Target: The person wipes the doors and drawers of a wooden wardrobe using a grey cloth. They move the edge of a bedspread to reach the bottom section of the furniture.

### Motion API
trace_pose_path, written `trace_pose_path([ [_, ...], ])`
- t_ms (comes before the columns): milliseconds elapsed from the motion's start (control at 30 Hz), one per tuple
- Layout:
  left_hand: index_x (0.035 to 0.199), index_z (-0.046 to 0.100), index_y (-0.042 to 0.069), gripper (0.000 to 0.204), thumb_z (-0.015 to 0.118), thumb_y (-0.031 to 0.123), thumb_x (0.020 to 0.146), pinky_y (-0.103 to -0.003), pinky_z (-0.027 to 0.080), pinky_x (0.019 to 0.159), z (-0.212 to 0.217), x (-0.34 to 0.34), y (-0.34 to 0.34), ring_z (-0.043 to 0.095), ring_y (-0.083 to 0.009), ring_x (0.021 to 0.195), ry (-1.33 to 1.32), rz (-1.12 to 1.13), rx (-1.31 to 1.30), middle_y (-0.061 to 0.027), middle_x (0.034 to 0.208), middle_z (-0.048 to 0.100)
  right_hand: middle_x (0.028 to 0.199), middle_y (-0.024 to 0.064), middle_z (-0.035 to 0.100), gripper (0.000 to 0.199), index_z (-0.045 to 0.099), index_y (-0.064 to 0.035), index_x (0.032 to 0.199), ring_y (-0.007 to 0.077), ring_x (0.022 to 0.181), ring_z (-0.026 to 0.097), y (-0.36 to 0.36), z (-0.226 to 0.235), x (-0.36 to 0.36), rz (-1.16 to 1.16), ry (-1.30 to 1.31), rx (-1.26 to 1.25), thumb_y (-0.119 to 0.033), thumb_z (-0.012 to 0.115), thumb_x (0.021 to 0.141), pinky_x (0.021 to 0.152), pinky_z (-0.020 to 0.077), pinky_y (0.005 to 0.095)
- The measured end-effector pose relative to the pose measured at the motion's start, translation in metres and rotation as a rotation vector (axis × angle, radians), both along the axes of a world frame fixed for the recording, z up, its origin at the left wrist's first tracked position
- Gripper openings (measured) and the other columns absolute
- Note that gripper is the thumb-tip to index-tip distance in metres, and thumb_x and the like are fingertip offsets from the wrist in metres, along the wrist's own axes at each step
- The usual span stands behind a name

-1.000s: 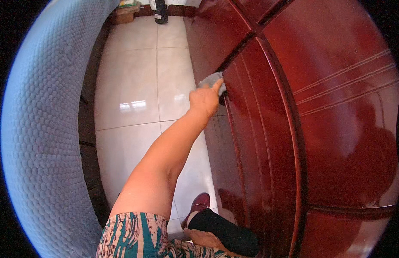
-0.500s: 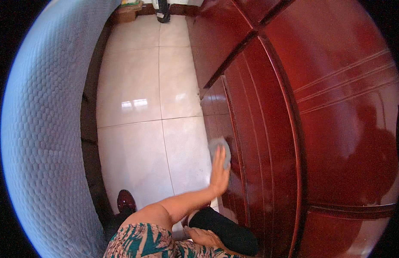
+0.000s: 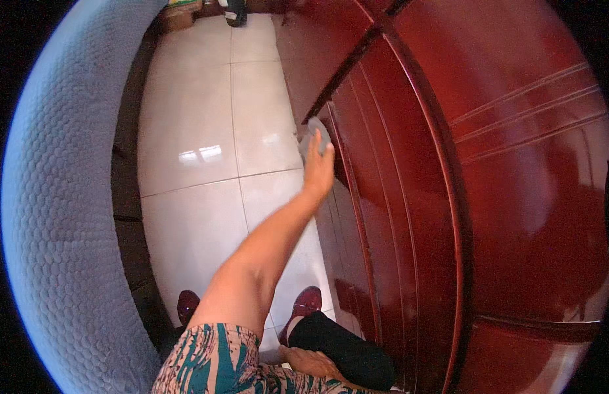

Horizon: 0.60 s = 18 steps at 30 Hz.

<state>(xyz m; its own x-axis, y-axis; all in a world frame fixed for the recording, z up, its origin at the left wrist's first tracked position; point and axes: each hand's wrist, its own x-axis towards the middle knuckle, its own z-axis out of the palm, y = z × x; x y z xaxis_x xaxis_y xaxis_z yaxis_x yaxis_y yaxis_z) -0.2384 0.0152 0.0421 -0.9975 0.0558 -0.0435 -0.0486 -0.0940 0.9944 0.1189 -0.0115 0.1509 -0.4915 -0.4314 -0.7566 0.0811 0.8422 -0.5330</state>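
Note:
My left hand (image 3: 319,167) is stretched far forward, pressing a grey cloth (image 3: 314,134) against the low edge of the dark red glossy wooden cabinet (image 3: 409,217). The fingers lie over the cloth, and part of it shows beyond them. My right hand (image 3: 310,362) rests near my right knee, in dark trousers (image 3: 344,351), with its fingers laid out and nothing visible in it. A patterned sleeve (image 3: 209,358) covers my left upper arm.
A bed with a pale blue quilted cover (image 3: 61,197) runs along the left side. Between bed and cabinet lies a white tiled floor (image 3: 186,118), where my dark red shoes (image 3: 307,301) stand. At the far end are a dark bottle-like object (image 3: 235,14) and a cardboard box (image 3: 178,21).
My left hand has slid the grey cloth forward along the cabinet's low edge, and the arm has straightened. My right shoe now shows more fully. The right hand stays by the knee.

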Motion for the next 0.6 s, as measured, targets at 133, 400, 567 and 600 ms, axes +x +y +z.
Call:
trace_pose_path([
  [133, 0.145, 0.021, 0.003, 0.061, 0.037, 0.037, 0.097, -0.035, 0.017, 0.112, -0.047, -0.026, -0.019, 0.021, -0.0324, 0.138, -0.158, -0.107, 0.190, -0.0224, 0.147, 0.026, 0.123, 0.0161, 0.053, 0.049, 0.036, -0.0100, 0.137, 0.0293, 0.102, 0.061, -0.004, -0.003, 0.012, 0.070, 0.095, 0.068, -0.027, 0.041, 0.092, 0.085, 0.0480, 0.0444],
  [400, 0.142, 0.027, -0.002, 0.070, 0.033, 0.051, 0.096, -0.035, 0.022, 0.110, -0.068, 0.181, 0.003, 0.030, -0.0263, 0.133, -0.733, -0.237, 0.471, -0.0153, 0.144, 0.035, 0.116, 0.0127, 0.055, 0.047, 0.040, -0.0101, 0.132, 0.0292, 0.094, 0.063, 0.001, -0.003, 0.006, 0.043, 0.084, 0.057, -0.027, 0.043, 0.089, 0.078, 0.0497, 0.0443],
  [567, 0.142, 0.027, 0.004, 0.063, 0.029, 0.048, 0.097, -0.040, 0.023, 0.109, -0.054, 0.273, 0.009, 0.034, -0.0290, 0.131, -1.023, -0.246, 0.292, -0.0123, 0.144, 0.036, 0.111, 0.0110, 0.057, 0.044, 0.044, -0.0098, 0.128, 0.0295, 0.089, 0.064, -0.003, -0.006, 0.013, -0.019, 0.198, 0.050, -0.027, 0.045, 0.087, 0.073, 0.0505, 0.0438],
  [600, 0.141, 0.030, 0.004, 0.062, 0.029, 0.047, 0.097, -0.041, 0.024, 0.109, -0.088, 0.276, 0.012, 0.035, -0.0293, 0.130, -1.053, -0.241, 0.414, -0.0120, 0.143, 0.037, 0.109, 0.0107, 0.057, 0.044, 0.044, -0.0097, 0.127, 0.0294, 0.087, 0.065, -0.006, -0.009, 0.017, -0.020, 0.246, 0.043, -0.027, 0.046, 0.087, 0.071, 0.0507, 0.0434],
])
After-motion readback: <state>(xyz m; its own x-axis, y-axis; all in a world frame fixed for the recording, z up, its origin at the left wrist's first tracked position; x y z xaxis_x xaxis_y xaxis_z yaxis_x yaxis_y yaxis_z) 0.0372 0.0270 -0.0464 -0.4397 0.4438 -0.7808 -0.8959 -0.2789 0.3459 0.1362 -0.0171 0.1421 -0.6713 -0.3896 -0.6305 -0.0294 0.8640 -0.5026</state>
